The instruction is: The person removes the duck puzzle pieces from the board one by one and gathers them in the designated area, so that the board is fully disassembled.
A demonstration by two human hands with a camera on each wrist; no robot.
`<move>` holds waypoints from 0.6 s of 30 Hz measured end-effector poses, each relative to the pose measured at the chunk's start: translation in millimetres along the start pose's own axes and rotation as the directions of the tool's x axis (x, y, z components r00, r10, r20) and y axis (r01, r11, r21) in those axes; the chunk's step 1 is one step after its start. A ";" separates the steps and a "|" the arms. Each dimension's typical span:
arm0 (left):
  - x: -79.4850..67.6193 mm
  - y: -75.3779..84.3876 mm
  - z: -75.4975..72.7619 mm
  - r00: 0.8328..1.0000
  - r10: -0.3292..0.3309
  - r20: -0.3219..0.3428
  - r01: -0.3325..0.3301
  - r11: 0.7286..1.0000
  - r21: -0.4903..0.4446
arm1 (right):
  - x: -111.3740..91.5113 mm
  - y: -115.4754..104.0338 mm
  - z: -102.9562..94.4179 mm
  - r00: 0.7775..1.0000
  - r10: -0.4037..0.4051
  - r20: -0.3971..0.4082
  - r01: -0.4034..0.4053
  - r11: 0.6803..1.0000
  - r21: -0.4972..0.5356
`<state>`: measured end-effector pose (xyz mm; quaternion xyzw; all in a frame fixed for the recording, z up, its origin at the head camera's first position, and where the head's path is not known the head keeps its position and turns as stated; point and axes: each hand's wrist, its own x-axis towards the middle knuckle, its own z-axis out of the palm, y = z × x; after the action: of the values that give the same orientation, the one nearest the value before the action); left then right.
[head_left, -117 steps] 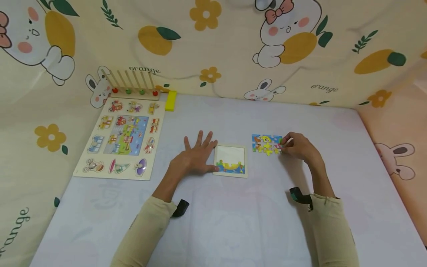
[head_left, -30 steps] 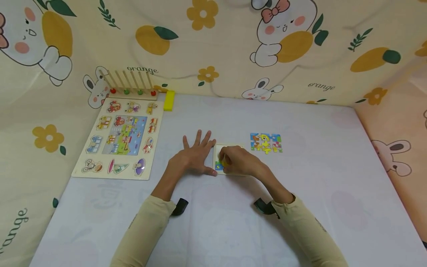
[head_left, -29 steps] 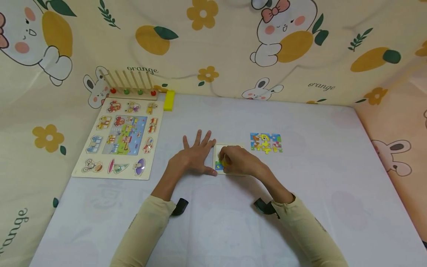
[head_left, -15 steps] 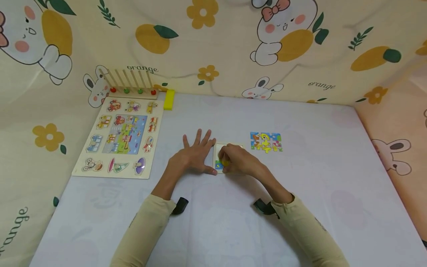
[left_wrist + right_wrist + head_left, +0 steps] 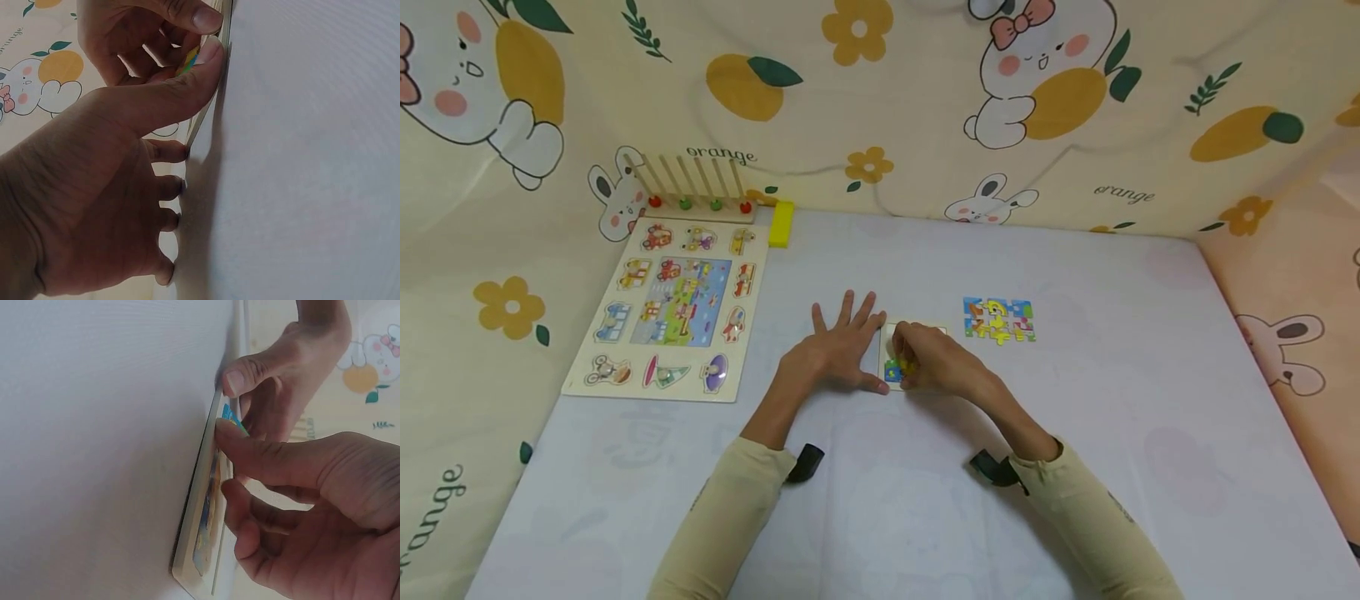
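Note:
My left hand [image 5: 831, 358] lies spread with straight fingers at the left side of a small wooden puzzle tray [image 5: 882, 335]. Its thumb and forefinger touch the frame's left edge. My right hand [image 5: 936, 358] bends over the tray and hides most of its inside. Thumb and fingers pinch a small jigsaw piece [image 5: 229, 414], which shows blue and green, tilted over the tray near its left side. Blue and green pieces [image 5: 892, 372] show at the tray's lower left corner. In the right wrist view, the pale tray rim [image 5: 190, 537] runs below the curled fingers.
A block of joined jigsaw pieces [image 5: 998, 320] lies right of the tray. At left is a large wooden vehicle puzzle board [image 5: 576, 379]. Behind it stands a pegged rack [image 5: 700, 214] with red and green beads, beside a yellow block [image 5: 781, 225]. Patterned cloth walls enclose the table.
From the loose pieces at right, my right hand has moved left over the tray. During the last second it works at the same spot with slight finger shifts. My left hand stays put.

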<state>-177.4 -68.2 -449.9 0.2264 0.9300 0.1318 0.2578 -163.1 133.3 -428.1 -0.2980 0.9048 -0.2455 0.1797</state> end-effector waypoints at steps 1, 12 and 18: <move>0.0 -0.5 0.4 1.000 0.001 0.000 -0.001 1.000 0.001 | 0.3 -0.1 0.4 1.000 -0.006 -0.003 0.006 1.000 0.006; 1.1 0.2 0.7 1.000 -0.008 0.000 0.008 1.000 0.007 | -1.5 1.4 -5.1 0.998 -0.057 -0.039 0.061 0.992 0.111; 1.2 0.8 1.3 1.000 -0.022 0.008 0.022 1.000 0.022 | -11.3 9.6 -20.3 0.994 0.009 -0.105 0.009 0.986 0.165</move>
<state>-177.3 -66.8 -451.3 0.2196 0.9327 0.1180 0.2606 -168.4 153.9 -414.8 -0.2687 0.8895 -0.3353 0.1557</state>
